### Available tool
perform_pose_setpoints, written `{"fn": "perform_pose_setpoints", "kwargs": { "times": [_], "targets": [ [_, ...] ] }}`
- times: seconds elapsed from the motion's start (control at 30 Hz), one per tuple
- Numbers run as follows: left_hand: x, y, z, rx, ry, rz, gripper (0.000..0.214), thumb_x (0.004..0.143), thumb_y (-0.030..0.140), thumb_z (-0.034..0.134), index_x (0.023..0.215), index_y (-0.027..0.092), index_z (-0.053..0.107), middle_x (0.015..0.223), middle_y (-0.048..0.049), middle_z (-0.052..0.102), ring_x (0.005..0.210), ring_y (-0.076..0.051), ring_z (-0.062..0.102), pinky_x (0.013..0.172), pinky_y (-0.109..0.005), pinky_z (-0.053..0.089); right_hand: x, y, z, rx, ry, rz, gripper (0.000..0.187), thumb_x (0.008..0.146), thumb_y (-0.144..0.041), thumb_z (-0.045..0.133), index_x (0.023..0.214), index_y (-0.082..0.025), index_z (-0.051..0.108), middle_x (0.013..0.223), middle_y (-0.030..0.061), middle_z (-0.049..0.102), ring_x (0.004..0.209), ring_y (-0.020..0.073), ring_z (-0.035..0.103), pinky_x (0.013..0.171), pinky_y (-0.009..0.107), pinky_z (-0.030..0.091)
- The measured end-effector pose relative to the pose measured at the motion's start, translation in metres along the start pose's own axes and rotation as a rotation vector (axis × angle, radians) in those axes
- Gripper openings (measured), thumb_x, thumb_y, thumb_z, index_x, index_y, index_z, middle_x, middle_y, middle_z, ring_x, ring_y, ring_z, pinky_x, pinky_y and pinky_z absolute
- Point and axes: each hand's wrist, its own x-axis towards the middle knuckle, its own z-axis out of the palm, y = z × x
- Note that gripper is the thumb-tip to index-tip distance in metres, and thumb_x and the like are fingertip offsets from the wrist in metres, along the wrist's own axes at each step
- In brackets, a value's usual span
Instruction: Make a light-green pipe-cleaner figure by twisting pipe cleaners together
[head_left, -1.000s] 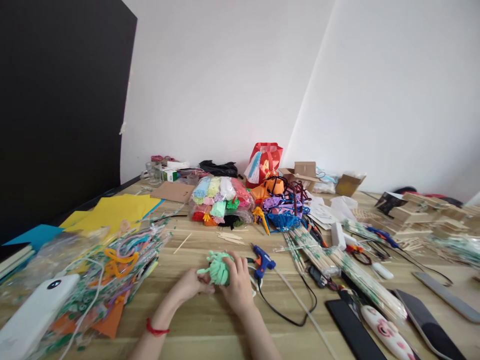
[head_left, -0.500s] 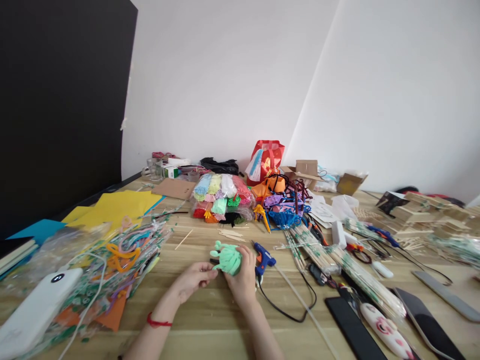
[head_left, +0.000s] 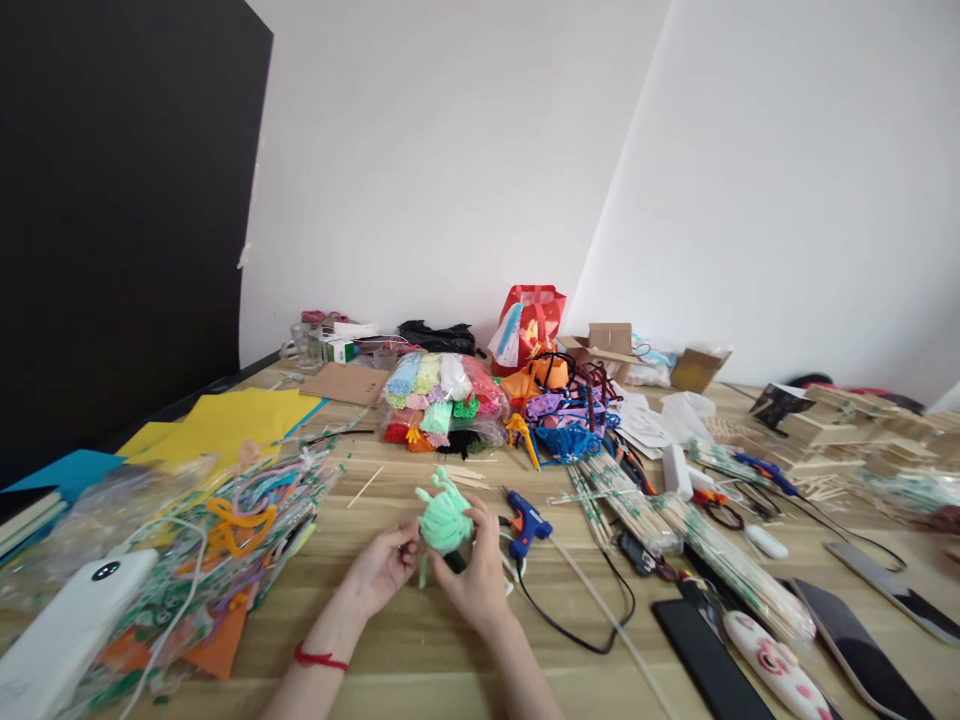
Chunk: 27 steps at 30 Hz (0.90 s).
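Observation:
A mint-green pipe-cleaner figure (head_left: 442, 519), a coiled ball with short arms sticking up, is held above the wooden table (head_left: 420, 650) near its front edge. My left hand (head_left: 381, 572) pinches its lower left side, and a red string circles that wrist. My right hand (head_left: 478, 577) cups the figure from the right and below, fingers curled round it. A loose green end hangs down between the hands. A blue glue gun (head_left: 526, 520) lies just right of my right hand, its black cord (head_left: 577, 630) looping toward me.
Bags of coloured pipe cleaners (head_left: 225, 530) and a white phone (head_left: 67, 625) lie left. Yellow paper (head_left: 225, 420) sits behind them. Packs of chenille (head_left: 442, 395), a red bag (head_left: 534, 315), bundles of sticks (head_left: 675, 520), dark phones (head_left: 705, 655) and wooden pieces (head_left: 847, 425) crowd the middle and right.
Both hands have lifted the green figure off the table and turned it, so its arms now point up. The left hand has closed in on it.

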Motion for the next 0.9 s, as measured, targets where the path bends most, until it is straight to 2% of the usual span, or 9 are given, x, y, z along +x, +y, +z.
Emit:
{"fn": "perform_pose_setpoints", "kwargs": {
  "times": [0.07, 0.17, 0.27, 0.33, 0.43, 0.5, 0.67, 0.9],
  "targets": [
    [0.000, 0.002, -0.001, 0.012, -0.012, 0.013, 0.013, 0.069, 0.005, 0.064, 0.061, 0.013, 0.058, 0.049, 0.0040, 0.050, 0.041, -0.004, 0.045, 0.040, -0.014, 0.035, -0.002, 0.002, 0.002, 0.020, -0.017, 0.021, 0.051, 0.065, -0.020, 0.062, 0.111, -0.018, 0.042, 0.114, 0.0138, 0.049, 0.108, 0.0267, 0.049, 0.080, 0.039, 0.048],
    [-0.002, 0.009, -0.002, 0.149, -0.036, 0.093, 0.010, 0.064, 0.011, 0.070, 0.061, 0.013, 0.061, 0.050, 0.0043, 0.053, 0.042, -0.005, 0.045, 0.043, -0.015, 0.035, -0.004, 0.003, 0.003, -0.008, -0.018, 0.056, 0.061, 0.063, -0.017, 0.062, 0.119, -0.018, 0.039, 0.110, 0.0117, 0.048, 0.106, 0.0255, 0.050, 0.085, 0.041, 0.046],
    [-0.005, 0.019, -0.007, 0.420, -0.107, 0.144, 0.013, 0.060, 0.021, 0.074, 0.068, 0.013, 0.067, 0.058, 0.0013, 0.060, 0.050, -0.008, 0.050, 0.050, -0.018, 0.038, -0.004, 0.005, 0.001, -0.056, -0.056, 0.080, 0.070, 0.061, -0.015, 0.062, 0.126, -0.020, 0.038, 0.111, 0.0102, 0.044, 0.105, 0.0248, 0.050, 0.086, 0.039, 0.047],
    [-0.006, 0.025, -0.011, 0.626, -0.131, 0.167, 0.018, 0.061, 0.029, 0.073, 0.067, 0.013, 0.068, 0.055, 0.0013, 0.059, 0.050, -0.010, 0.049, 0.050, -0.020, 0.036, -0.004, 0.007, 0.001, -0.082, -0.097, 0.069, 0.072, 0.059, -0.013, 0.061, 0.127, -0.022, 0.039, 0.112, 0.0096, 0.042, 0.104, 0.0246, 0.050, 0.084, 0.038, 0.048],
    [-0.006, 0.028, -0.017, 0.908, -0.123, 0.195, 0.025, 0.060, 0.038, 0.071, 0.063, 0.013, 0.067, 0.049, 0.0033, 0.055, 0.042, -0.008, 0.040, 0.044, -0.021, 0.026, -0.005, 0.009, 0.002, -0.118, -0.159, 0.027, 0.073, 0.059, -0.010, 0.058, 0.128, -0.024, 0.039, 0.114, 0.0101, 0.041, 0.102, 0.0248, 0.049, 0.084, 0.039, 0.048],
    [-0.004, 0.027, -0.020, 1.007, -0.125, 0.215, 0.027, 0.058, 0.039, 0.071, 0.060, 0.013, 0.064, 0.045, 0.0050, 0.051, 0.040, -0.008, 0.035, 0.043, -0.021, 0.022, -0.006, 0.009, 0.001, -0.146, -0.191, -0.007, 0.072, 0.060, -0.009, 0.057, 0.128, -0.025, 0.039, 0.114, 0.0105, 0.042, 0.103, 0.0259, 0.048, 0.084, 0.041, 0.047],
    [-0.005, 0.026, -0.018, 1.058, -0.164, 0.264, 0.028, 0.055, 0.039, 0.073, 0.053, 0.015, 0.058, 0.043, 0.0064, 0.046, 0.045, -0.010, 0.037, 0.046, -0.021, 0.024, -0.004, 0.005, -0.003, -0.220, -0.224, -0.071, 0.066, 0.061, -0.008, 0.056, 0.124, -0.024, 0.044, 0.118, 0.0104, 0.047, 0.104, 0.0277, 0.047, 0.084, 0.044, 0.045],
    [-0.015, 0.031, -0.009, 0.912, -0.232, 0.221, 0.031, 0.062, 0.043, 0.070, 0.071, 0.014, 0.060, 0.051, 0.0042, 0.054, 0.045, -0.009, 0.038, 0.044, -0.020, 0.022, 0.000, 0.004, -0.004, -0.170, -0.159, -0.050, 0.063, 0.059, -0.007, 0.057, 0.120, -0.020, 0.046, 0.120, 0.0104, 0.050, 0.103, 0.0259, 0.048, 0.083, 0.042, 0.046]
  ]
}}
